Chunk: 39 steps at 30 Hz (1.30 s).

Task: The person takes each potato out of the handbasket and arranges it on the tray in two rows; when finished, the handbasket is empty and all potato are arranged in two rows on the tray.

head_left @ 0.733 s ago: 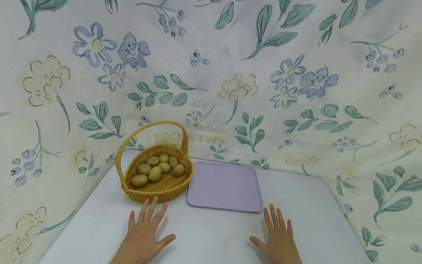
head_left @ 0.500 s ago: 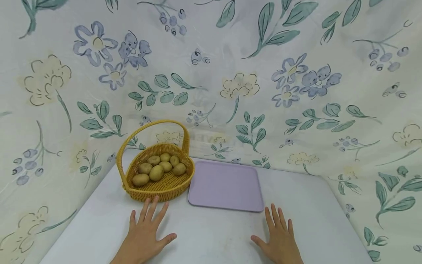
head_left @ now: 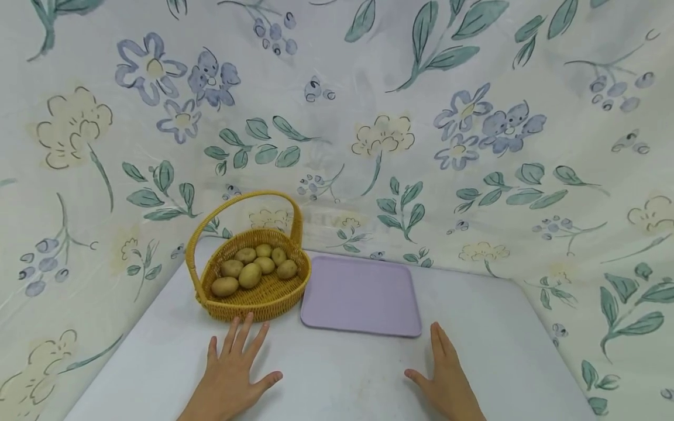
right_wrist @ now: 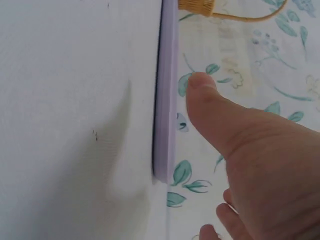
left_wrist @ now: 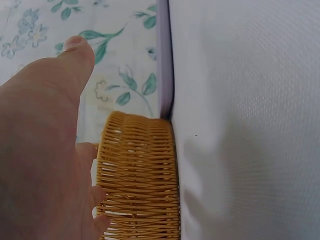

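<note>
My left hand (head_left: 231, 371) spreads its straight fingers just in front of a woven yellow basket (head_left: 253, 310); in the left wrist view the fingers lie by the basket wall (left_wrist: 137, 170), and whether they touch it I cannot tell. Several potatoes (head_left: 250, 275) lie inside the basket, mostly toward its back and left. Right of the basket is a flat lilac tray (head_left: 360, 297) with nothing on it. My right hand (head_left: 444, 374), turned on edge with fingers straight and thumb apart, is near the tray's front right corner and holds nothing. The tray's edge (right_wrist: 166, 100) shows in the right wrist view.
Both basket and tray stand toward the back of a white table (head_left: 337, 374). The basket's tall arched handle (head_left: 239, 200) rises over it. A floral cloth (head_left: 337, 117) hangs behind the table and along its sides.
My right hand has turned from palm down with spread fingers onto its edge, its fingers now together. The left hand, basket and tray stay as they were.
</note>
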Tool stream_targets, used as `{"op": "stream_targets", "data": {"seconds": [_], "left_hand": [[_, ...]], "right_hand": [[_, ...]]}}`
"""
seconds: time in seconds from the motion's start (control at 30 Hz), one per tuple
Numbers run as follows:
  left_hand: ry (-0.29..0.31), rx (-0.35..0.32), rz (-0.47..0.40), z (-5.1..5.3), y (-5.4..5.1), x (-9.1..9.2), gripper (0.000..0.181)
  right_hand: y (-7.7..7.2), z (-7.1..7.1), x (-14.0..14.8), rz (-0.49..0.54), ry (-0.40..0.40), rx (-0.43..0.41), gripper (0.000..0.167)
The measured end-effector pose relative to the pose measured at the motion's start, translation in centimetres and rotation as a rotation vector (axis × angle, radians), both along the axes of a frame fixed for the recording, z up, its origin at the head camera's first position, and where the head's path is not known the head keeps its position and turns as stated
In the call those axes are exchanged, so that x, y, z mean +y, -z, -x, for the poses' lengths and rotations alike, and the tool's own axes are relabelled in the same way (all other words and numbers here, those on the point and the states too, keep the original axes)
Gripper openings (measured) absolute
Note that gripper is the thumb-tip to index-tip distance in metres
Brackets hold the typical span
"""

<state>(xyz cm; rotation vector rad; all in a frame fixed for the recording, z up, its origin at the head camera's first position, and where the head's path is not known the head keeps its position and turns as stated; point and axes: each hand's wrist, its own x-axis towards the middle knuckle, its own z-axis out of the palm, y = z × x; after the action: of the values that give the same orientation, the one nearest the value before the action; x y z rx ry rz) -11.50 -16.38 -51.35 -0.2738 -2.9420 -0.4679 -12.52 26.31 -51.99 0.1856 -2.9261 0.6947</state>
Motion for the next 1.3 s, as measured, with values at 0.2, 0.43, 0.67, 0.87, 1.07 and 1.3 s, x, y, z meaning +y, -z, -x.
{"op": "stream_targets", "data": {"seconds": [0.2,0.43,0.67,0.87,1.07,1.3], "left_hand": [[-0.010,0.006,0.005,-0.1,-0.1,-0.1,0.095],[-0.023,-0.007,-0.007,-0.3,0.0,-0.2,0.096],[0.000,0.028,-0.016,-0.2,0.3,-0.6,0.095],[0.050,0.056,-0.099,0.4,0.3,-1.0,0.096],[0.027,0.008,-0.284,0.8,-0.5,-1.4,0.100],[-0.041,0.066,-0.373,1.6,-2.0,-1.5,0.090]], "right_hand": [[-0.2,0.4,0.2,0.089,0.060,-0.049,0.113],[-0.1,1.1,0.0,0.173,0.100,-0.028,0.108],[0.8,2.7,0.2,0.306,0.128,-0.056,0.104],[1.2,4.0,0.3,0.386,0.174,-0.130,0.105],[1.8,5.1,0.3,0.387,0.182,-0.150,0.106],[2.1,5.7,0.4,0.362,0.199,-0.167,0.110]]}}
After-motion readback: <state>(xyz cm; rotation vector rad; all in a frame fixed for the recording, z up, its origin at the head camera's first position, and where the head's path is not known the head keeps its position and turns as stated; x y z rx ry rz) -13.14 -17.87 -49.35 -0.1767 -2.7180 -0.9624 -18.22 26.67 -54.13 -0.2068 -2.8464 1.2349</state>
